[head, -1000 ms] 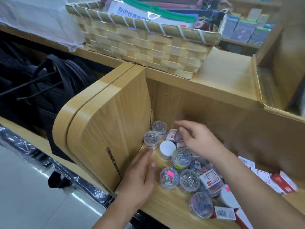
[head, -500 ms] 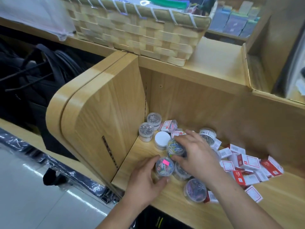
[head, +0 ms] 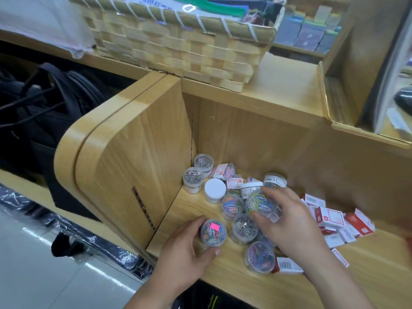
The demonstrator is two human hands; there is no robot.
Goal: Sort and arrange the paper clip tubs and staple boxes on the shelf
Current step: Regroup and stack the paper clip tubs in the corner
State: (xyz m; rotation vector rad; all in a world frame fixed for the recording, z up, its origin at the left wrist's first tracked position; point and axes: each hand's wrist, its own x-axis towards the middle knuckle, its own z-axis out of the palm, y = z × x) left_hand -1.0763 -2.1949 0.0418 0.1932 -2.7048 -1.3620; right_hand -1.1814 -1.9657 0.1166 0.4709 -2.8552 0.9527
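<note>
Several clear round paper clip tubs crowd the left end of the wooden shelf (head: pixel 223 273). My left hand (head: pixel 185 253) curls round a tub of coloured clips with a pink sticker (head: pixel 213 231) standing near the front edge. My right hand (head: pixel 289 226) holds another tub of coloured clips (head: pixel 259 202) lifted and tilted above the pile. Two tubs of silver clips (head: pixel 193 179) stand in the back left corner beside a white-lidded tub (head: pixel 215 190). Red and white staple boxes (head: pixel 330 218) lie scattered to the right.
A wooden side panel (head: pixel 133 175) closes the shelf on the left. A woven basket (head: pixel 178 47) sits on the shelf top above. Black bags (head: pixel 44 112) hang to the left, and a shiny floor lies below.
My right hand has lifted a tub of coloured clips off the pile. My left hand has closed round the pink-sticker tub at the front edge.
</note>
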